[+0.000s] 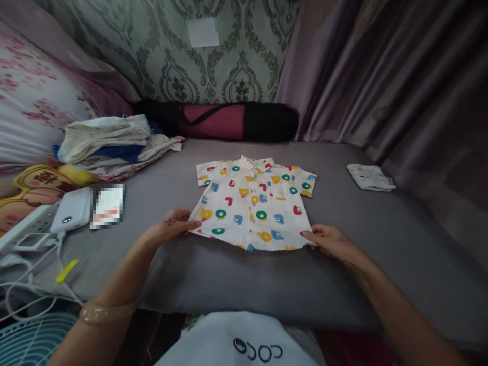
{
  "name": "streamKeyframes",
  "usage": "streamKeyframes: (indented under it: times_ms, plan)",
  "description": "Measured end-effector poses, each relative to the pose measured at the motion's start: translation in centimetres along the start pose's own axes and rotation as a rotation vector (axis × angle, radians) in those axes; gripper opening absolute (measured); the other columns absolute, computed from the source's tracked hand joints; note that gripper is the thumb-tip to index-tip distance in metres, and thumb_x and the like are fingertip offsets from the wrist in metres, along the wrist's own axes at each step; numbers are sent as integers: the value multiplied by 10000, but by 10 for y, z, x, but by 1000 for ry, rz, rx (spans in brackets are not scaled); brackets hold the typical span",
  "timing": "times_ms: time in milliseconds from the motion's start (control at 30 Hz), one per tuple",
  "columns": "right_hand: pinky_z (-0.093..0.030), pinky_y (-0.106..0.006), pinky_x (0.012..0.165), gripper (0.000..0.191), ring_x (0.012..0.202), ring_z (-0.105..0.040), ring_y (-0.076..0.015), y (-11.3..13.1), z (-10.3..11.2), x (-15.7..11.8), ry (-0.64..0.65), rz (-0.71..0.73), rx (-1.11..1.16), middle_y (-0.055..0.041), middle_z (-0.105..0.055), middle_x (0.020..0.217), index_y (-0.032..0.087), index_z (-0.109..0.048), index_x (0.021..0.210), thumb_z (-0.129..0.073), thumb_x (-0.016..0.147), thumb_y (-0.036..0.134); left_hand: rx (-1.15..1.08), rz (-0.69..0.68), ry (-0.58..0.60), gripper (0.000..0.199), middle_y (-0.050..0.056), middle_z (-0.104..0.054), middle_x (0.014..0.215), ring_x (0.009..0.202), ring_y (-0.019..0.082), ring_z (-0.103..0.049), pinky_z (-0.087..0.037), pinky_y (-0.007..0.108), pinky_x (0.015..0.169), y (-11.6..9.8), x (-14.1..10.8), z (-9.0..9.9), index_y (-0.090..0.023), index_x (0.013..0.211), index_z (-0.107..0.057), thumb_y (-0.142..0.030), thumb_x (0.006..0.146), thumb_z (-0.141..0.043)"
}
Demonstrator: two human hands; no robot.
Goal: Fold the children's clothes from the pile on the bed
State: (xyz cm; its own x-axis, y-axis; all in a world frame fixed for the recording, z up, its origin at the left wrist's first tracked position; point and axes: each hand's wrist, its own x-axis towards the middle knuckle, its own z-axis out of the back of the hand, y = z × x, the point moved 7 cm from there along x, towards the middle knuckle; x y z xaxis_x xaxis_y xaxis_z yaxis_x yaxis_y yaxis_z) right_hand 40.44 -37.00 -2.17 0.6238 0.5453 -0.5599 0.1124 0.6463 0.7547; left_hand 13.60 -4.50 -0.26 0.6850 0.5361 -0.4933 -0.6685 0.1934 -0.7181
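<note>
A small white short-sleeved shirt (249,203) with colourful letter prints lies spread out, front side up, on the grey bed sheet (381,244). Its collar points away from me and its hem faces me. My left hand (177,226) pinches the left bottom corner of the hem, thumb on top. At the opposite corner, my right hand (326,239) grips the hem the same way. The fingers under the cloth are partly hidden.
A folded white cloth (369,177) lies at the right. Piled clothes (110,142), a white power bank (72,209), a power strip (28,229) and cables are at the left. Along the wall lies a black and maroon bag (217,121).
</note>
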Motion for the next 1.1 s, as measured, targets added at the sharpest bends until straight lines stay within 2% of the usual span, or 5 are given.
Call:
streamKeyframes:
  times_ms: [367, 500, 800, 1000, 1100]
  plan:
    - [-444, -421, 553, 282, 640, -634, -303, 29, 9, -16, -450, 273, -790, -90, -636, 661, 311, -561, 655, -499, 869, 486, 709, -363, -532, 350, 91, -639, 937, 755, 234, -615, -457, 339, 643, -22, -18, 7, -191, 1033, -570, -493, 932, -425]
    - [-468, -445, 969, 407, 1158, -589, -281, 76, -43, -20, -391, 720, -857, -135, -636, 1244, 218, -623, 1168, -295, 978, 368, 776, -771, -348, 427, 144, -565, 1328, 1260, 269, -512, -428, 406, 1026, -72, -3, -52, -163, 1244, -534, -433, 991, -321]
    - [-86, -582, 1176, 560, 1477, -171, -302, 62, -94, 6, -238, 688, -1039, -102, -244, 1597, 194, -390, 1493, -299, 996, 436, 889, -548, -194, 650, 112, -175, 1611, 1487, 300, -137, -159, 527, 1185, -70, 35, -110, -193, 1522, -287, -558, 986, -235]
    - [-202, -571, 1150, 520, 1409, -346, -300, 80, -79, 11, -170, 676, -1009, -106, -418, 1517, 226, -522, 1397, -313, 989, 470, 584, -596, -110, 560, 101, -554, 1402, 1288, 265, -513, -408, 392, 1064, -86, 53, -64, -222, 1321, -566, -573, 935, -361]
    - [-240, -503, 1155, 499, 1348, -440, -241, 103, -70, 25, -204, 709, -953, -98, -528, 1431, 213, -579, 1325, -240, 1011, 401, 408, -354, -454, 484, 141, -682, 1167, 1062, 257, -644, -490, 375, 923, -80, 86, 13, -163, 1184, -630, -466, 954, -332]
